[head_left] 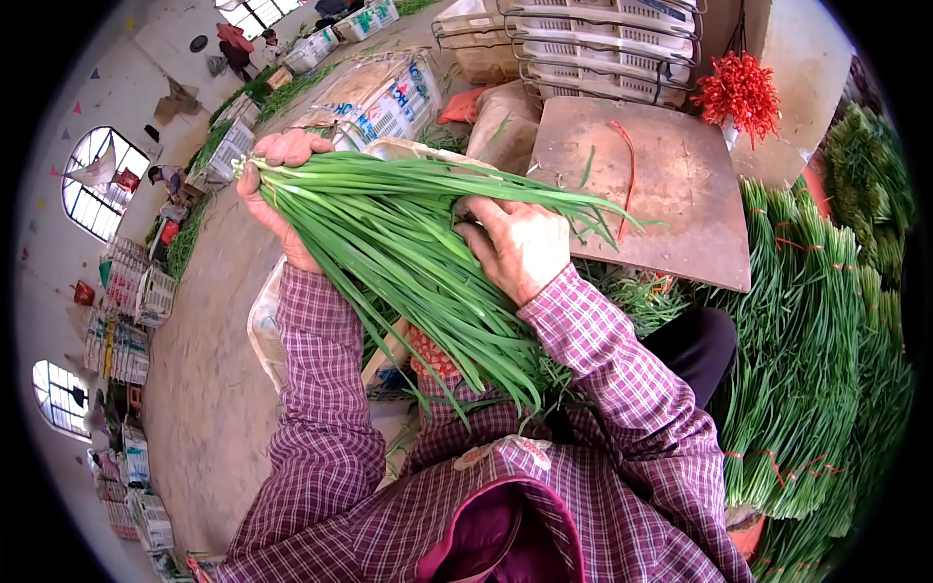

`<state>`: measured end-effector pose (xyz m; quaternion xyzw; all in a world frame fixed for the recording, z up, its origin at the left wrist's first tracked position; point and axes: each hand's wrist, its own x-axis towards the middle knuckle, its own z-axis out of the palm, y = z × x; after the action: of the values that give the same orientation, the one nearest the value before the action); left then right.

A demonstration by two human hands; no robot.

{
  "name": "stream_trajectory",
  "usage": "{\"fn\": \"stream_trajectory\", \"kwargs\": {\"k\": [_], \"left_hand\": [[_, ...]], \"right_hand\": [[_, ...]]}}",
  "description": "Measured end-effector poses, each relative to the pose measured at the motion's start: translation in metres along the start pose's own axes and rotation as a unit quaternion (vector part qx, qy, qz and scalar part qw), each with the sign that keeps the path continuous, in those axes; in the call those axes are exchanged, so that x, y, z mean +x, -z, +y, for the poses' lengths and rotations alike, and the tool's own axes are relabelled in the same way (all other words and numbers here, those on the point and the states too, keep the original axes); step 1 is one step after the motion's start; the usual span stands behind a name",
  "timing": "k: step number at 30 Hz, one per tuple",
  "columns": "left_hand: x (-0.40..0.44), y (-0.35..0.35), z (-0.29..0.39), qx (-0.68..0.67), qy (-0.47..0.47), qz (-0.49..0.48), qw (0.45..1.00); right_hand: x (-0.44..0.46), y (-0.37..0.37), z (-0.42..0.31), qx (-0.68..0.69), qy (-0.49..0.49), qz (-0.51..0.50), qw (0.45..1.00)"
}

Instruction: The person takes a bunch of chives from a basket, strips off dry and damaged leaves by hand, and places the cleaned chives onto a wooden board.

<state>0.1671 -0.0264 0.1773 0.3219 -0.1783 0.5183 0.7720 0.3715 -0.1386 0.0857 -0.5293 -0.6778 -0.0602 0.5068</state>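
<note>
A loose bunch of garlic chives (pixel 408 243) fans out across my lap, its pale stem ends to the upper left and its green leaf tips to the right and below. My left hand (pixel 282 189) grips the bunch by the stem ends, thumb on the near side. Farther along the leaves, my right hand (pixel 515 241) has its curled thumb and fingers on some of the blades; part of the fingertips is hidden in the green. Just beyond the right hand lies a worn board (pixel 680 214) with one red tie (pixel 630 175) on it.
Tied bundles of chives (pixel 797 360) are piled on the right. A cluster of red ties (pixel 739 97) hangs behind the board, near stacked white crates (pixel 603 53). A wrapped crate (pixel 384 97) stands ahead. Other people (pixel 175 185) are far off at the left.
</note>
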Motion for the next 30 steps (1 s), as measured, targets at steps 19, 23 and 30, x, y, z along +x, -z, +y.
{"fn": "stream_trajectory", "kwargs": {"k": [19, 23, 30], "left_hand": [[-0.084, 0.041, 0.009, 0.226, -0.042, 0.204, 0.952], [-0.091, 0.048, 0.012, 0.249, -0.044, 0.234, 0.939], [-0.100, 0.054, 0.015, 0.236, -0.045, 0.254, 0.937]], "right_hand": [[-0.039, -0.047, 0.006, 0.052, -0.004, -0.171, 0.984], [-0.042, -0.050, 0.005, 0.053, -0.005, -0.185, 0.981], [-0.045, -0.047, -0.001, 0.075, -0.005, -0.179, 0.981]]}}
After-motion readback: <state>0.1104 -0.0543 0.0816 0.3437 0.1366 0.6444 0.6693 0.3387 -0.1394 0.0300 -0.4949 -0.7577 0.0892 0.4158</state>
